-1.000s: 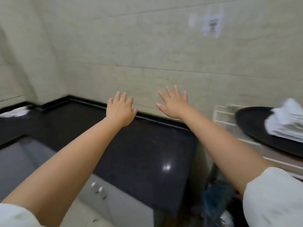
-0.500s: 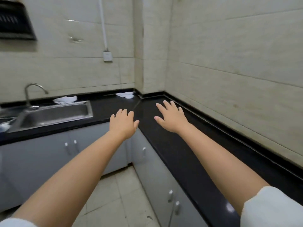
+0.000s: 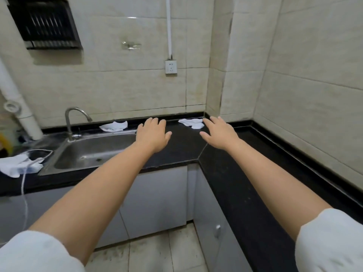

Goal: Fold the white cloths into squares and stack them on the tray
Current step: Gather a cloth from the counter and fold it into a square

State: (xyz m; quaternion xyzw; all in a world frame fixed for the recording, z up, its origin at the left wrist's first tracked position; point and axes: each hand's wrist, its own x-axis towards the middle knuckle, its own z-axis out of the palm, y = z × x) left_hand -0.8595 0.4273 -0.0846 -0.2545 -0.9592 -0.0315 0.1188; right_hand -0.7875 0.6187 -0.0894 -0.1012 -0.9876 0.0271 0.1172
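Observation:
Three crumpled white cloths lie on the black L-shaped counter [image 3: 180, 148]. One cloth [image 3: 192, 123] sits in the far corner, just left of my right hand's fingertips. A second cloth [image 3: 114, 126] lies behind the sink by the wall. A third cloth [image 3: 15, 165] lies at the left edge, with a white cable over it. My left hand [image 3: 152, 134] and my right hand [image 3: 220, 133] are stretched forward above the counter, palms down, fingers spread, holding nothing. The tray is out of view.
A steel sink [image 3: 92, 152] with a curved tap [image 3: 72, 122] is set in the counter at left. A white pipe [image 3: 17, 103] runs down the left wall. A socket [image 3: 170, 66] hangs on the back wall. Grey cabinets [image 3: 157, 197] stand below, around a tiled floor.
The view has swung left from the tray and its stacked cloths to the sink corner. My hands have kept their outstretched open pose and now hover nearer the corner cloth.

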